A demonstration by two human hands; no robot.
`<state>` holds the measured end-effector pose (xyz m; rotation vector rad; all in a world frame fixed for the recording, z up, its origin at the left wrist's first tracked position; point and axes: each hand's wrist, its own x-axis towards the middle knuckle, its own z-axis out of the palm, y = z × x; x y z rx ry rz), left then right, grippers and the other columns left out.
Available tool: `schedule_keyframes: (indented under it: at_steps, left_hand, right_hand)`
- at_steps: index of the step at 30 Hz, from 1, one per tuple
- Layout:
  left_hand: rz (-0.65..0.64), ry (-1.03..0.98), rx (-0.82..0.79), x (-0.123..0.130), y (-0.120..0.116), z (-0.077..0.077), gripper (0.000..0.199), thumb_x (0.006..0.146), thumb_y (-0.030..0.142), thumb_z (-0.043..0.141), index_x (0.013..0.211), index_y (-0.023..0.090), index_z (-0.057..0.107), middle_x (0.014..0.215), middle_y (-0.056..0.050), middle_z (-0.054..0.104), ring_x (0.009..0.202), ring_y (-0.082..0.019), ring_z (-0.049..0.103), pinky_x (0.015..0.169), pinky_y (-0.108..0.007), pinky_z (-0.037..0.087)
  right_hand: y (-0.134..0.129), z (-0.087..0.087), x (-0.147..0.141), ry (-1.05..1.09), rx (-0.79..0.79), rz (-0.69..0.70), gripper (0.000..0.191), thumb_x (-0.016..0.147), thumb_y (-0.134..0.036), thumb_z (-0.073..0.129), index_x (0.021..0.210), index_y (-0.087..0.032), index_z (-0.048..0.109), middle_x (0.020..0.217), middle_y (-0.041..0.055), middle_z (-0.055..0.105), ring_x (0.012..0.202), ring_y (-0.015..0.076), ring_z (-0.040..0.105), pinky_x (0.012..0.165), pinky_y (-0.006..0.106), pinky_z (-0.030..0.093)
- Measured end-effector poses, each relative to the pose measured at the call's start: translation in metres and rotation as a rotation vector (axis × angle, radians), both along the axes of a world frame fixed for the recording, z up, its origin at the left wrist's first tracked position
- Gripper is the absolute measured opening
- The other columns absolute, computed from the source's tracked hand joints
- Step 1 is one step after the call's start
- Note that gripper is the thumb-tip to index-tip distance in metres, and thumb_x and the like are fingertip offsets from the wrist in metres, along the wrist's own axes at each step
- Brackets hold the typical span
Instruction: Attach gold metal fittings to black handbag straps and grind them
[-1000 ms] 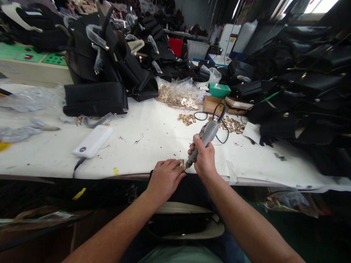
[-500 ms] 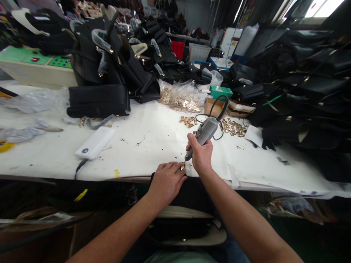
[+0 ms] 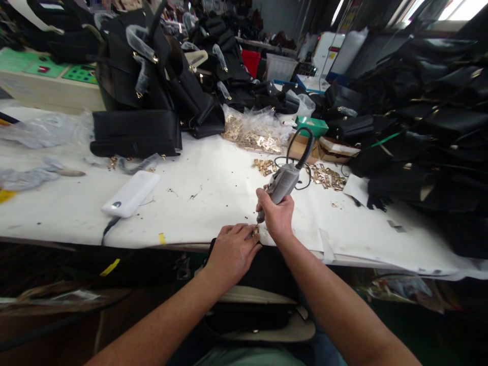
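A grey electric screwdriver [image 3: 284,183] is gripped in my right hand [image 3: 279,216], its fingers wrapped round the body. It tilts down to the left, and its tip meets a small gold metal fitting [image 3: 255,231] at the table's front edge. My left hand [image 3: 235,250] is closed over the edge of a black bag [image 3: 267,269], its fingertips and thumb about the fitting. The bag hangs down toward my lap, with its light-edged opening facing me. My left fingers partly hide the fitting.
On the white table [image 3: 198,213] lie a white power bank [image 3: 131,194], loose gold fittings [image 3: 328,177] and a plastic bag of fittings [image 3: 259,134]. Small cardboard boxes [image 3: 303,147] stand behind the screwdriver's cable. Black bags [image 3: 419,127] are piled at right; more stand at the back left.
The view has shifted slightly. The screwdriver's rear end and cable have swung a little to the left; its tip stays at the fitting. Both hands keep their hold.
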<state>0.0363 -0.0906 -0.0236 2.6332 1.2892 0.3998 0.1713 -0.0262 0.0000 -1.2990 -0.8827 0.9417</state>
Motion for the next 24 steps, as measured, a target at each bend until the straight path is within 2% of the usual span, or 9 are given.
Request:
schedule_keyframes:
  at_steps: [7,18,24]
  left_hand:
    - [0.007,-0.006,0.015,0.0007,-0.0001,-0.0006,0.021,0.098,0.031,0.057,0.115,0.025,0.069,0.126,-0.005,0.068,0.118,-0.026,0.059,0.092,-0.047,0.045]
    - [0.007,-0.001,0.010,-0.0002,0.0002,-0.0036,0.022,0.098,0.032,0.058,0.116,0.024,0.068,0.129,-0.006,0.067,0.119,-0.027,0.058,0.093,-0.047,0.044]
    - [0.006,0.004,-0.004,-0.0001,-0.0003,-0.0034,0.022,0.098,0.032,0.057,0.117,0.026,0.067,0.128,-0.005,0.067,0.119,-0.026,0.058,0.092,-0.046,0.043]
  right_hand:
    - [-0.0047,0.0079,-0.0058,-0.034,0.032,0.067,0.029,0.076,-0.041,0.079,0.078,-0.016,0.065,0.051,-0.0037,0.057,0.042,0.0109,0.048,0.041,0.023,0.043]
    - [-0.0040,0.0029,-0.0040,-0.044,0.065,0.077,0.029,0.076,-0.041,0.079,0.079,-0.017,0.064,0.053,-0.0036,0.058,0.045,0.0120,0.051,0.044,0.024,0.044]
    - [-0.0023,0.0070,-0.0025,-0.090,0.053,0.154,0.024,0.079,-0.036,0.071,0.069,-0.018,0.060,0.050,-0.0033,0.056,0.044,0.0123,0.051,0.044,0.024,0.044]
